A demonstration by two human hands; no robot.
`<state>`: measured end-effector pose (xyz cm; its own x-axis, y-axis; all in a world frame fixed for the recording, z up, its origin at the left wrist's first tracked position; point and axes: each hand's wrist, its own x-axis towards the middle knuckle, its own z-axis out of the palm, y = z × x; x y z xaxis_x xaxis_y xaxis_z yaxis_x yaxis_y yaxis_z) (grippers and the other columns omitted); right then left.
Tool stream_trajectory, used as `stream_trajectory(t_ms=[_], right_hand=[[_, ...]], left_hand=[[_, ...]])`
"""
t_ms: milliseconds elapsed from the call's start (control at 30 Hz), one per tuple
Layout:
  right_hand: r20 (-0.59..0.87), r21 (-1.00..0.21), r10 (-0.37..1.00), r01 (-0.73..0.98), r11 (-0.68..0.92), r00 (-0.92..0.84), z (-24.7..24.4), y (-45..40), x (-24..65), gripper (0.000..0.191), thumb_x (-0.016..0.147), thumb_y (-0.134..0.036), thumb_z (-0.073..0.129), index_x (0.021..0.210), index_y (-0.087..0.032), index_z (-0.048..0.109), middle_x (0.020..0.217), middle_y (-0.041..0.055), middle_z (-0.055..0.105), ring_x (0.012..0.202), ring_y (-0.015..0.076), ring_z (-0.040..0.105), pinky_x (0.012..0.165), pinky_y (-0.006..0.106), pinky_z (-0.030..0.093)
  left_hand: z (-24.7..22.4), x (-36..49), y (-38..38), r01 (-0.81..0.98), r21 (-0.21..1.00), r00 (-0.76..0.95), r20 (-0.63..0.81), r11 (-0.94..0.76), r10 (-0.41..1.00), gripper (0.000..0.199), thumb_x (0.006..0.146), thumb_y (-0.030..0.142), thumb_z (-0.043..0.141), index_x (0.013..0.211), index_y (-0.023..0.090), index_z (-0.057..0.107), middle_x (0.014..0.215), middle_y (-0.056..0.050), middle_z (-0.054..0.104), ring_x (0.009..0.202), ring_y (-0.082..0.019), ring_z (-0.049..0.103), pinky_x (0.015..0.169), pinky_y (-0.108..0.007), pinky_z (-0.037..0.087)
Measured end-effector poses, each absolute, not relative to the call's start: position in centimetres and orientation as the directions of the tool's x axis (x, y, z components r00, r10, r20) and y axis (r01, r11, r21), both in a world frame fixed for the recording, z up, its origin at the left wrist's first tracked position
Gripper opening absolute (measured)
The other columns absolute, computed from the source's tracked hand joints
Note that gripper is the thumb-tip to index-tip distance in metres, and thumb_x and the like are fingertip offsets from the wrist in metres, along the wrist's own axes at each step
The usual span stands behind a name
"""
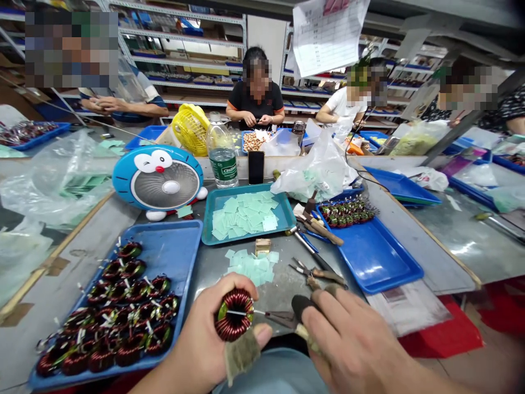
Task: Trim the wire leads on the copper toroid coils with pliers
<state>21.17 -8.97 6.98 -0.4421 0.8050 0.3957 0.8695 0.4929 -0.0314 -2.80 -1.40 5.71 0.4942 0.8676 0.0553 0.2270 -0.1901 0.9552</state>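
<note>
My left hand (200, 328) is closed round a toroidal coil (235, 314) wound with dark red copper wire. A white strip crosses the coil's centre, and a thin lead points right. Cloth tape wraps my left thumb. My right hand (348, 323) grips pliers (283, 317) with wrapped handles; their jaws reach toward the lead, and I cannot tell whether they clamp it. A dark cover sits on a right fingertip. Beyond both hands lie loose pale green paper pieces (252, 267) and a small wooden block (263, 246).
At left a blue tray (172, 241) holds many similar coils. A teal tray (207, 219) carries green pieces. Hand tools (315, 268) lie right of centre, beside another blue tray (377, 262) with finished-looking coils. A cartoon fan (164, 183), water bottle (223, 153) and phone (256, 167) stand behind; co-workers (254, 101) sit opposite.
</note>
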Motion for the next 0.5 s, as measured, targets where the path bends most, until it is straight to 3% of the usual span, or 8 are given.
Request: stream_trajectory(t_ms=[100,233,333,500], right_hand=[[0.408,-0.122,0.825,0.873,0.472,-0.390,6.2,-9.4,21.4,0.011,0.084,-0.017,0.058,0.093,-0.024,0.060,0.084,0.0040,0.064,0.071,0.0242,0.050,0.065,0.038,0.033],[0.296,-0.224,0.883,0.873,0.434,-0.364,6.8,-9.3,22.9,0.007,0.094,-0.019,0.056,0.096,-0.025,0.060,0.099,0.0059,0.066,0.084,0.0261,0.054,0.078,0.039,0.037],[0.254,-0.221,0.892,0.875,0.431,-0.375,7.2,-8.8,23.3,0.006,0.097,-0.021,0.055,0.100,-0.024,0.060,0.107,0.0079,0.065,0.093,0.0285,0.054,0.086,0.042,0.037],[0.268,-0.157,0.861,0.862,0.481,-0.432,6.8,-7.7,21.6,0.004,0.096,-0.027,0.060,0.099,-0.025,0.059,0.103,0.0066,0.066,0.085,0.0275,0.052,0.084,0.042,0.035]], left_hand=[[5.4,-3.1,-1.5,0.232,0.958,0.536,0.019,-0.169,0.844,0.035,0.080,0.044,0.080,0.096,0.024,0.056,0.077,0.003,0.054,0.067,-0.015,0.048,0.060,-0.026,0.039],[4.5,-4.0,-1.4,0.172,0.982,0.638,-0.054,-0.074,0.768,0.044,0.080,0.049,0.081,0.105,0.026,0.052,0.087,0.002,0.054,0.073,-0.016,0.048,0.064,-0.027,0.038],[3.7,-4.2,-1.5,0.049,0.998,0.660,-0.070,0.050,0.748,0.056,0.078,0.061,0.079,0.111,0.029,0.047,0.100,-0.001,0.053,0.084,-0.018,0.049,0.072,-0.029,0.040],[2.9,-3.4,-2.0,-0.080,0.987,0.657,-0.055,0.141,0.752,0.063,0.074,0.068,0.081,0.110,0.029,0.046,0.099,0.000,0.048,0.086,-0.018,0.046,0.075,-0.030,0.039]])
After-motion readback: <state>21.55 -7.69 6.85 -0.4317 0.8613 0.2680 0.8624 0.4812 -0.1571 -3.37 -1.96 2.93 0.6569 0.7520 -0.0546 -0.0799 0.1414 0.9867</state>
